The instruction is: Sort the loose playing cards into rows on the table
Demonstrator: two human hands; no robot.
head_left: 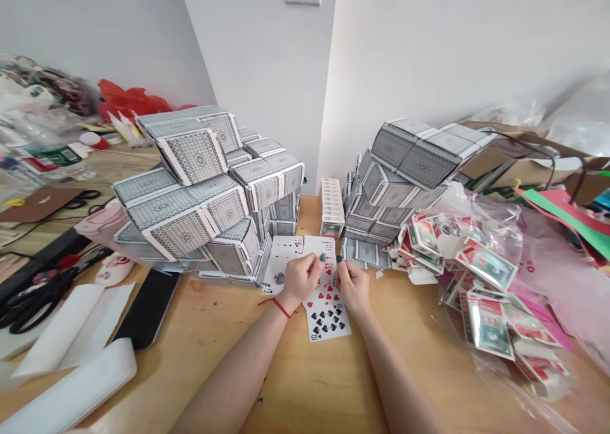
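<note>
Playing cards (328, 316) lie face up in a fanned row on the wooden table (314, 383), with a ten of spades nearest me. My left hand (299, 280) is curled, its fingertips pinching a red-suited card in the middle of the spread. My right hand (353, 286) rests beside it, fingers bent down onto the same cards. More cards (286, 251) lie further back, near a white upright stack of decks (332, 215).
Big heaps of grey patterned card boxes stand left (200, 192) and right (405, 167). A plastic bag of red and green packs (486, 294) lies at right. A black phone (147, 307), scissors (33, 297) and white paper (67, 332) lie at left.
</note>
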